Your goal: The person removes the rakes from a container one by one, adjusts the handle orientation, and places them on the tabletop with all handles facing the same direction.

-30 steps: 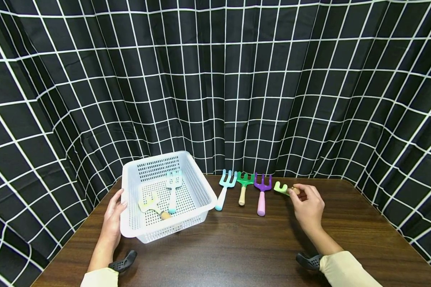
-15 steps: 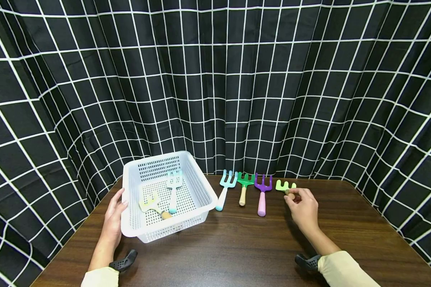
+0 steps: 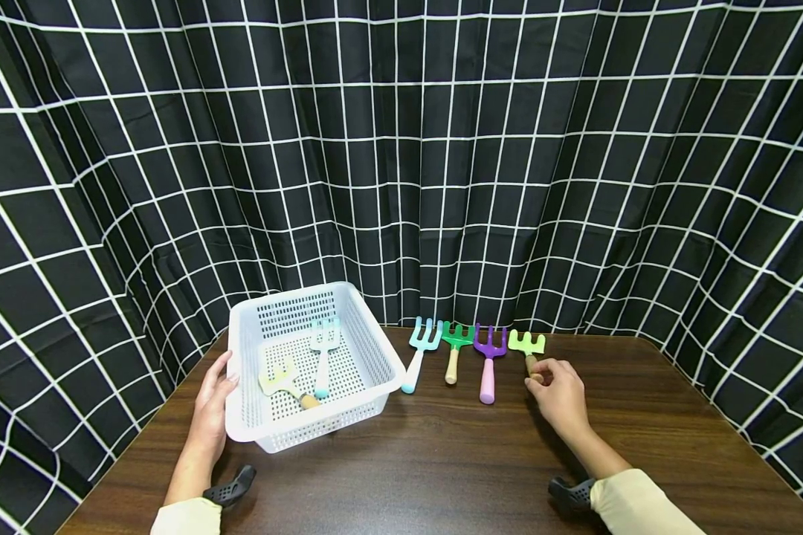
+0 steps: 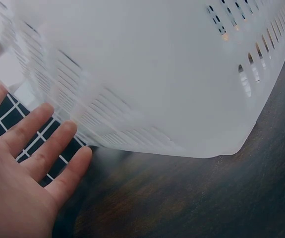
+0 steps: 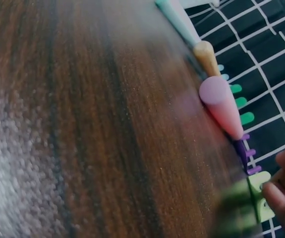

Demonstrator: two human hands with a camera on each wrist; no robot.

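Note:
My right hand (image 3: 559,394) pinches the wooden handle of a small light-green garden hand rake (image 3: 526,342) at the right end of a row on the table. Its tines point away towards the curtain. In the right wrist view, fingertips (image 5: 276,198) grip the same handle, partly cut off by the frame edge. My left hand (image 3: 209,409) touches the left side of a white plastic basket (image 3: 375,327). The left wrist view shows its fingers (image 4: 65,131) straight and spread against the slotted outer wall. Inside the basket lie a pale yellow-green hand rake (image 3: 279,380) and a pale blue hand fork (image 3: 323,357).
Left of the held rake lie a purple fork with a pink handle (image 3: 487,364), a green rake with a pale wooden handle (image 3: 453,349) and a light-blue fork (image 3: 419,353). The dark wooden table (image 3: 442,468) ends at a black gridded curtain (image 3: 482,186).
The light-green rake has turned from lying sideways to pointing its tines away, with its handle towards me. My right hand has moved slightly left and nearer. The left hand and basket stay put.

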